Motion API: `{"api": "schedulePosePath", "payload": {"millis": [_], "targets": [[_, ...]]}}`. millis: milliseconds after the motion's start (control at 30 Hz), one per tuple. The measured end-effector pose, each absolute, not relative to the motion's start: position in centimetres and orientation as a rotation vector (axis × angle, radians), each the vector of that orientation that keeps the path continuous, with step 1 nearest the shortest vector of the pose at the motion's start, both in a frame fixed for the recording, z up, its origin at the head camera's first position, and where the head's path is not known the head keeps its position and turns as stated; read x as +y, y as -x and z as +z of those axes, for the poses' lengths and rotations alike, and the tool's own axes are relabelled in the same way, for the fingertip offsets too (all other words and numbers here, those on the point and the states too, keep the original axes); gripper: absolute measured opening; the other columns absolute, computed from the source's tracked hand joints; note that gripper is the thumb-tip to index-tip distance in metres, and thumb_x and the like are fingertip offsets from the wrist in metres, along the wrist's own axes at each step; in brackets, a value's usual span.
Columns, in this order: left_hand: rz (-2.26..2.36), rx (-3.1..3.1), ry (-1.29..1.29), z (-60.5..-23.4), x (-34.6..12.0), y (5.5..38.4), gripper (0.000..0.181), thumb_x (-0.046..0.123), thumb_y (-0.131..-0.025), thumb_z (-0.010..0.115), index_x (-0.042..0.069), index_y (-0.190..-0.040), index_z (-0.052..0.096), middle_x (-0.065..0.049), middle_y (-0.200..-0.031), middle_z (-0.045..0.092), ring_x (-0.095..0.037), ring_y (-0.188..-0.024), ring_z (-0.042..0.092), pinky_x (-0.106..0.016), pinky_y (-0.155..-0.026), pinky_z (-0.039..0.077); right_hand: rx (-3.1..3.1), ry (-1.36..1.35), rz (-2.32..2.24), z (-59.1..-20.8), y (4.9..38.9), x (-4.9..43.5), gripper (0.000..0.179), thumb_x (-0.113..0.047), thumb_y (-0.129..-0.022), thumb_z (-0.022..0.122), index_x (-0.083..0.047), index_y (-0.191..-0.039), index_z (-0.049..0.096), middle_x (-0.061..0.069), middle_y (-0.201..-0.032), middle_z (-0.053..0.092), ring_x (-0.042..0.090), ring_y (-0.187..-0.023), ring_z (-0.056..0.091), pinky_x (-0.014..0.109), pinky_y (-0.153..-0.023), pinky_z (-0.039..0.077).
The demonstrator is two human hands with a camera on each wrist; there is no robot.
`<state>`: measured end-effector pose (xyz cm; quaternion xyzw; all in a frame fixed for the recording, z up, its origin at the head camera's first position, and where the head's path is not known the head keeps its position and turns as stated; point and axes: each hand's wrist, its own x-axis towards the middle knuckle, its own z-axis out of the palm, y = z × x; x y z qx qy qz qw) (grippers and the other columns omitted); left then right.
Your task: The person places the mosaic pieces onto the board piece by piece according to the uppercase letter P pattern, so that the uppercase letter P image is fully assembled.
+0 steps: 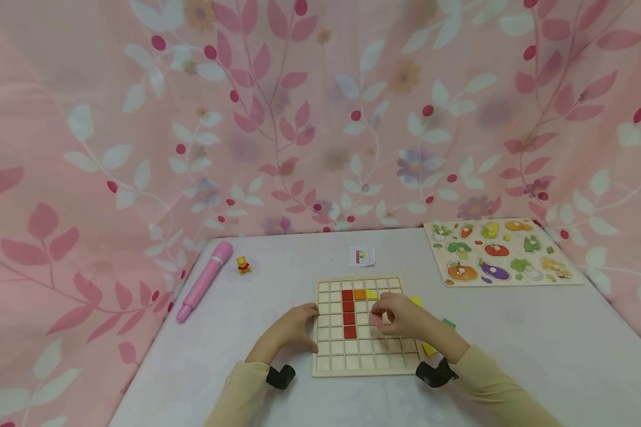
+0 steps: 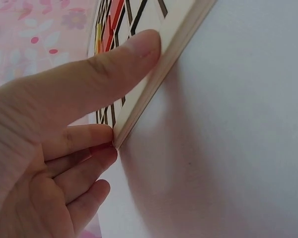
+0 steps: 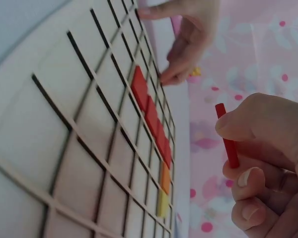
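A wooden grid board (image 1: 352, 362) lies on the white table. Several red square tiles (image 1: 349, 317) form a column in it, with an orange tile (image 1: 359, 295) and a yellow tile (image 1: 371, 294) continuing rightward from the column's top. My left hand (image 1: 292, 327) is at the board's left edge; in the left wrist view its thumb (image 2: 139, 52) rests on the frame and the fingertips touch the edge. Over the board's right half, my right hand (image 1: 404, 315) pinches another red tile (image 3: 228, 141) between thumb and finger, seen edge-on in the right wrist view.
Loose yellow tiles (image 1: 430, 349) and a green tile (image 1: 448, 323) lie right of the board, partly behind my right arm. A small pattern card (image 1: 361, 256) lies beyond it. Far left are a pink stick (image 1: 205, 281) and a bear figurine (image 1: 243, 265); back right, a vegetable puzzle (image 1: 518, 281).
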<state>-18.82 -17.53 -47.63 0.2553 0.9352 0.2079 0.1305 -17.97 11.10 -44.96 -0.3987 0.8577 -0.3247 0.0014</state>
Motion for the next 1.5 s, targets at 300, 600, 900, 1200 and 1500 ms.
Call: {"api": "schedulePosePath", "payload": {"millis": [300, 600, 900, 1200, 1500], "targets": [[0.591, 2.724, -0.756, -47.3, -17.6, 18.7, 0.076, 0.025, -0.054, 0.086, -0.003, -0.117, 0.055, -0.010, -0.125, 0.048, -0.025, -0.116, 0.043, -0.035, -0.097, 0.033, 2.592, 1.266, -0.900, -46.6, 17.3, 8.2, 0.019, -0.011, -0.073, 0.070, -0.005, -0.091, 0.067, -0.007, -0.075, 0.049, 0.006, -0.062, 0.042, 0.016, -0.052, 0.039], [0.580, 2.728, -0.771, -47.5, -17.4, 18.9, 0.076, 0.027, -0.054, 0.086, -0.004, -0.116, 0.055, -0.010, -0.125, 0.048, -0.026, -0.116, 0.043, -0.035, -0.097, 0.034, 2.565, 1.259, -0.870, -47.9, 17.3, 7.0, 0.017, -0.007, -0.072, 0.069, -0.005, -0.088, 0.067, -0.005, -0.071, 0.046, 0.008, -0.062, 0.042, 0.016, -0.051, 0.037], [0.535, 2.753, -0.762, -47.4, -17.2, 18.7, 0.073, 0.026, -0.054, 0.086, -0.003, -0.114, 0.056, -0.011, -0.122, 0.049, -0.027, -0.114, 0.044, -0.036, -0.096, 0.035, 2.550, 1.185, -0.869, -48.0, 17.0, 6.3, 0.017, -0.005, -0.073, 0.068, -0.004, -0.090, 0.069, -0.007, -0.079, 0.050, 0.005, -0.063, 0.043, 0.015, -0.054, 0.040], [0.523, 2.745, -0.756, -47.2, -17.0, 18.2, 0.074, 0.026, -0.053, 0.086, -0.005, -0.114, 0.056, -0.012, -0.121, 0.050, -0.028, -0.113, 0.045, -0.036, -0.095, 0.036, 2.523, 1.181, -0.904, -48.4, 16.5, 6.0, 0.017, -0.005, -0.072, 0.070, -0.003, -0.089, 0.069, -0.006, -0.080, 0.052, 0.006, -0.064, 0.045, 0.014, -0.055, 0.041], [0.560, 2.749, -0.717, -47.0, -17.0, 18.3, 0.073, 0.024, -0.054, 0.086, -0.003, -0.114, 0.056, -0.011, -0.122, 0.049, -0.028, -0.113, 0.045, -0.037, -0.095, 0.036, 2.550, 1.186, -0.885, -48.1, 16.5, 6.1, 0.017, -0.010, -0.074, 0.071, -0.006, -0.090, 0.068, -0.007, -0.085, 0.056, 0.007, -0.071, 0.047, 0.016, -0.064, 0.044]]}}
